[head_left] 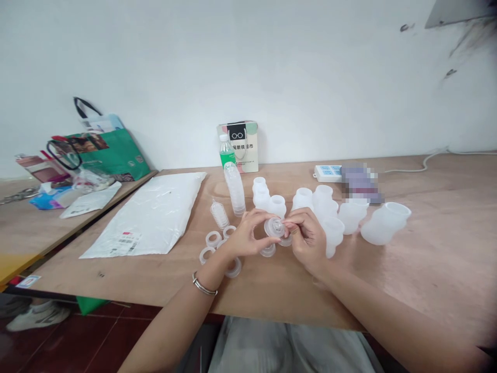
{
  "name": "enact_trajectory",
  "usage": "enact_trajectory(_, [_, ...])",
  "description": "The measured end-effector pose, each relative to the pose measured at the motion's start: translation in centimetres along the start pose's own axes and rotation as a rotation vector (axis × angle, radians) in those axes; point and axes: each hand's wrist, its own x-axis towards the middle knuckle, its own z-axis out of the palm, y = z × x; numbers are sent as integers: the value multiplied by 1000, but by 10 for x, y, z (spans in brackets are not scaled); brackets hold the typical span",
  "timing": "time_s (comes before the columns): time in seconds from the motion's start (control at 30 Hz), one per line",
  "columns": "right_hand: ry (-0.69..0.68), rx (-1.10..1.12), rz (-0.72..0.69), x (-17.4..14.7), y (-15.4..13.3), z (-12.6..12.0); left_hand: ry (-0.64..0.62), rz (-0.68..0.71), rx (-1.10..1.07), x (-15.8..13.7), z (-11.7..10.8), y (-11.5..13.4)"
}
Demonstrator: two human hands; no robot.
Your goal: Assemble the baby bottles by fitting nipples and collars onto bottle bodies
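A round, clear plastic piece [276,227] is sitting above the worktop [163,282], to the right of and nearer the person than a tall, leaning stack of clear nested plastic cups [235,191]. The step in hand seems to be working at this piece's edge, which is probably calling for the left side staying steady while the right fingertips are pressing. The left hand [250,233] is curving thumb and forefinger moderately apart around the piece, gripping it. The right hand [308,238] is pinching narrowly at its right edge; whether it is also holding something small, I cannot tell. Flat, translucent plastic rings [213,239] are lying nearer the person than the stack; frosted white, bulging plastic vessels [386,224] are standing or leaning to its right.
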Motion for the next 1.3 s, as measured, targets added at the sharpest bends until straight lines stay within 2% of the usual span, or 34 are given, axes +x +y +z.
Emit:
enact_trajectory(0.2, [-15, -20, -63, -1, 2, 1, -22, -14, 39, -1, -3, 1])
enact_trajectory(0.33, [-95, 1, -23, 1, 2, 1, -71, -45, 29, -3, -7, -1])
enact_trajectory(0.47, [-119, 28, -73, 4, 0, -5, -49, -22, -148, -4, -13, -9])
enact_trajectory(0.53, [-146, 50, -89, 5, -1, -10, 44, -11, -217, -3, -16, -12])
enact_trajectory(0.57, [-211, 50, -95, 6, -2, -13, 112, -17, -212, -3, -18, -12])
enact_trajectory(0.67, [-590, -29, -123, 10, -6, -19, 304, -36, -67, -6, -23, -10])
enact_trajectory(0.77, [-912, -134, -96, 15, -11, -22, 497, 37, 114, -13, -27, -7])
enact_trajectory(0.83, [-1033, -151, -36, 19, -13, -24, 675, 98, 203, -17, -31, -7])
enact_trajectory(0.93, [-1138, -129, 45, 22, -16, -26, 925, 134, 280, -16, -40, -11])
enact_trajectory(1.0, [-1164, -112, 88, 22, -17, -27, 1011, 88, 305, -11, -46, -16])
enact_trajectory(1.07, [-1168, -97, 123, 22, -19, -28, 1009, -15, 311, -5, -51, -21])
enact_trajectory(1.17, [-1127, -92, 122, 22, -20, -28, 901, -193, 344, 0, -54, -30])
enact_trajectory(1.23, [-1032, -152, 110, 23, -20, -26, 822, -284, 378, 0, -55, -36])
enact_trajectory(1.3, [-910, -311, 124, 22, -19, -24, 753, -358, 401, -1, -54, -41])
